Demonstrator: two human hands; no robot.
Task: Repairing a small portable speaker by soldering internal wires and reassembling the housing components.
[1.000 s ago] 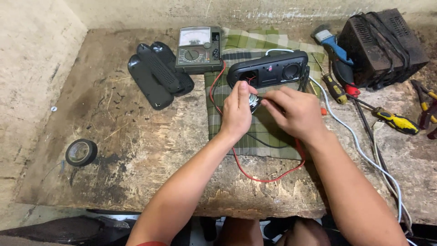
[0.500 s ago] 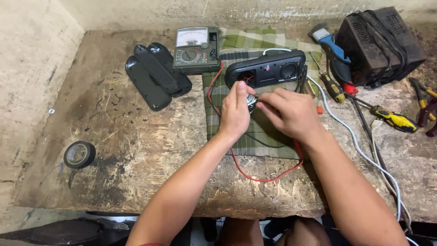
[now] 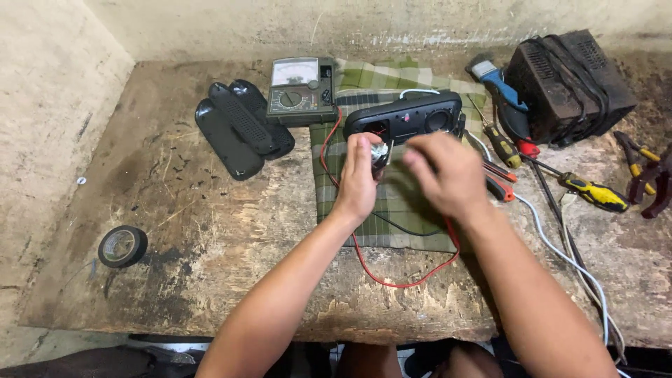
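Note:
My left hand (image 3: 358,178) is shut on a small silvery round part (image 3: 380,155) with thin wires, held just in front of a black speaker housing (image 3: 409,115). The housing lies on a green checked cloth (image 3: 413,213). My right hand (image 3: 446,171) hovers to the right of the part, blurred, a short gap away, with its fingers loosely spread and nothing seen in them. A red wire (image 3: 395,282) loops from the housing over the cloth to the bench's front edge.
An analogue multimeter (image 3: 301,91) and black grille covers (image 3: 238,127) lie to the left on the wooden bench (image 3: 210,224). A tape roll (image 3: 122,246) sits near the left front. On the right are a black box (image 3: 567,77), screwdrivers (image 3: 593,193), pliers (image 3: 647,171) and a white cable (image 3: 581,269).
My right hand has drawn back to the right, off the small part it was touching. My left hand still holds the part at the same spot.

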